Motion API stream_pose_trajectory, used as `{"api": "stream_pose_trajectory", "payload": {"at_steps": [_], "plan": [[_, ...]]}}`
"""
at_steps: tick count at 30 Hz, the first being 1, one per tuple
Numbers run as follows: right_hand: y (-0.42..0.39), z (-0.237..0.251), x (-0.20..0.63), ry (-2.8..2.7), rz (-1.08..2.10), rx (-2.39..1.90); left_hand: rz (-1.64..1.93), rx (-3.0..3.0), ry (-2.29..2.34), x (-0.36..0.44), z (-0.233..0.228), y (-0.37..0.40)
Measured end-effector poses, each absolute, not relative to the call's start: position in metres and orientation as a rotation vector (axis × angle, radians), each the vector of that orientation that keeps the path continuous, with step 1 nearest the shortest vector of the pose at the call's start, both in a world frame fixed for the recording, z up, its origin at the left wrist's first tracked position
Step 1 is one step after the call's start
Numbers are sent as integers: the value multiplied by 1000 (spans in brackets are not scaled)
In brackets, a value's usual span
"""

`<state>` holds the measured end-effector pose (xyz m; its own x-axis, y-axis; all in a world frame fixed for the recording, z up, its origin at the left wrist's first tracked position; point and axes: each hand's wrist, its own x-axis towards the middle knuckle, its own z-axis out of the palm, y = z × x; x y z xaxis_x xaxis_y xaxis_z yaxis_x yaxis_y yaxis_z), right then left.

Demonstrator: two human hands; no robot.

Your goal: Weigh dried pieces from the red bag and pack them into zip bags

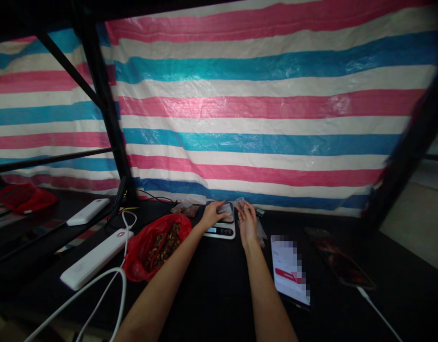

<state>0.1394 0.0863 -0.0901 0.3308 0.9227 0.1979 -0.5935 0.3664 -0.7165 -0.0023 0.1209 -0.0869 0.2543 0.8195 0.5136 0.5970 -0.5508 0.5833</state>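
A small white digital scale (231,233) with a lit display lies on the black table. My left hand (210,216) rests over its weighing plate, thumb and fingers apart; a pale translucent piece, perhaps a small bag (226,208), lies on the plate by the fingertips. Just right of the scale, my right hand (247,225) has its fingers curled on a clear plastic bag (239,202). More clear plastic (261,232) lies beside that wrist. Left of the scale, an open red plastic bag (185,225) holds many small brown pieces, too small to name.
Small filled clear bags (191,211) lie behind the red bag. White power strips (97,259) and cables (121,294) occupy the left. A lit phone (290,273) and a dark, plugged-in phone (341,259) lie right. Striped sheeting (257,109) and black frame posts (103,95) bound the back.
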Motion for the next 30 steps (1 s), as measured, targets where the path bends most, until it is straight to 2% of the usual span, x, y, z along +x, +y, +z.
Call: {"api": "stream_pose_trajectory", "payload": {"at_steps": [6,20,24,30], "plan": [[89,-88,139,-857,876,-775,1253,1956,936,-3,-80,110],[58,-62,127,-1531,46,-881,1257,1694,696,-4,-70,102],[52,-62,125,-1596,-29,-903,1221,1695,593,-7,-68,102],[56,-66,129,-1499,21,-903,1275,1867,672,-18,-63,116]]}}
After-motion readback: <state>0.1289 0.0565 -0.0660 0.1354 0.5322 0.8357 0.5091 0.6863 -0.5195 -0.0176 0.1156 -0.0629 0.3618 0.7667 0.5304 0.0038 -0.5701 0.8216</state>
